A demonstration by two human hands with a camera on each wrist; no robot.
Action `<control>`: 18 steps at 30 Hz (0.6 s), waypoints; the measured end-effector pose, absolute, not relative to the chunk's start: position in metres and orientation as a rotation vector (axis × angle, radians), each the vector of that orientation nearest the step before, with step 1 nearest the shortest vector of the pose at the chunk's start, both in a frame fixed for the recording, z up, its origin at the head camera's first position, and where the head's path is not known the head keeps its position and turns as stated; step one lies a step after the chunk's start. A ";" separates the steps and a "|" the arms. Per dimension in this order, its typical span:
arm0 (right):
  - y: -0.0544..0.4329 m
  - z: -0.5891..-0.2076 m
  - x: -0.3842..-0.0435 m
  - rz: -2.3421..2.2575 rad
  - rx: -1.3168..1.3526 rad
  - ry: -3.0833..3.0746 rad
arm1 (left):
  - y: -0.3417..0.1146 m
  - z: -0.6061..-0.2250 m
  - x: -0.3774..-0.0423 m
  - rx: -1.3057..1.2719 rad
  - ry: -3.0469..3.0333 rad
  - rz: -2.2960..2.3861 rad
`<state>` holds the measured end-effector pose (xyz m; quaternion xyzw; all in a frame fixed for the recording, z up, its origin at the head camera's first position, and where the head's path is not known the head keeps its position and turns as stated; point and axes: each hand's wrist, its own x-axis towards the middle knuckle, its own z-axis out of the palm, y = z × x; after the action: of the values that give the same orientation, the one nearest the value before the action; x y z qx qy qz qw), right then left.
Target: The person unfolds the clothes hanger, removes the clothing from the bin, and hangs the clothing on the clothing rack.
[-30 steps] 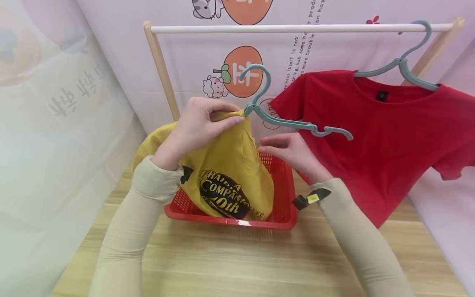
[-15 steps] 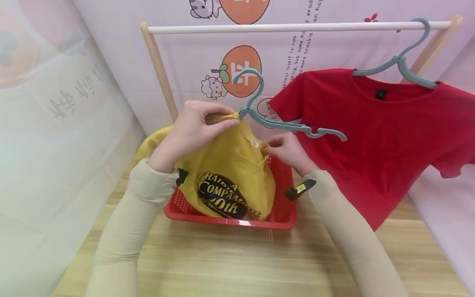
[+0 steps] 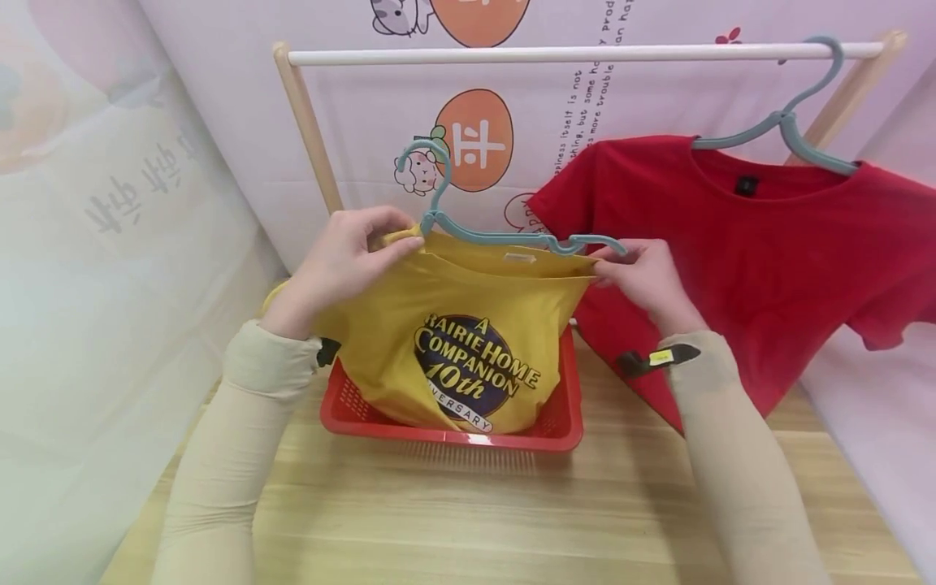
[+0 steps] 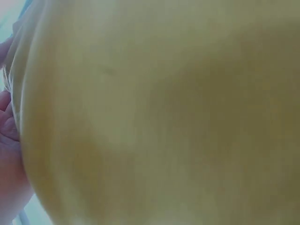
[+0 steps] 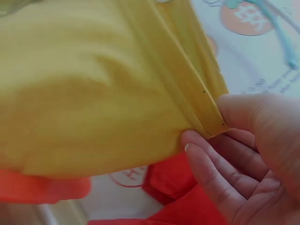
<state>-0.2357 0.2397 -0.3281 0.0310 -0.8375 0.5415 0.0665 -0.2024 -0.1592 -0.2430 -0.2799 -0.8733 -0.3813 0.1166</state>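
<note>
A yellow T-shirt with a dark printed emblem is stretched by its neckline over a red basket, its lower part inside. My left hand pinches the left side of the collar together with a blue-green hanger, whose left arm is hidden inside the shirt. The hanger's right arm lies outside, just above the neckline. My right hand pinches the right edge of the collar, seen closely in the right wrist view between thumb and fingers. Yellow cloth fills most of the left wrist view.
A red T-shirt hangs on another blue-green hanger at the right. Behind the basket stands a rack with a white rail and wooden posts. The wooden table extends in front, with printed cloth behind.
My right hand has taken hold of the collar and drawn it to the right, opening the neckline and spreading the print. My left hand has shifted left with the hanger.
</note>
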 end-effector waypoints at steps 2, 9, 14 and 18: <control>0.244 -0.322 -0.233 1.638 0.096 -2.508 | -0.164 -0.246 -0.203 -0.832 -2.564 -1.118; 0.252 -0.309 -0.226 1.619 0.023 -2.563 | -0.174 -0.258 -0.208 -0.850 -2.555 -1.089; 0.250 -0.304 -0.223 1.641 0.023 -2.553 | -0.174 -0.262 -0.210 -0.866 -2.515 -1.039; 0.247 -0.291 -0.218 1.675 0.003 -2.532 | -0.175 -0.259 -0.210 -0.861 -2.487 -0.991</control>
<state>-0.2183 0.2471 -0.2915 0.0009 -0.8328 0.5510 0.0529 -0.2100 -0.1745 -0.2594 -0.3021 -0.8723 -0.3478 0.1640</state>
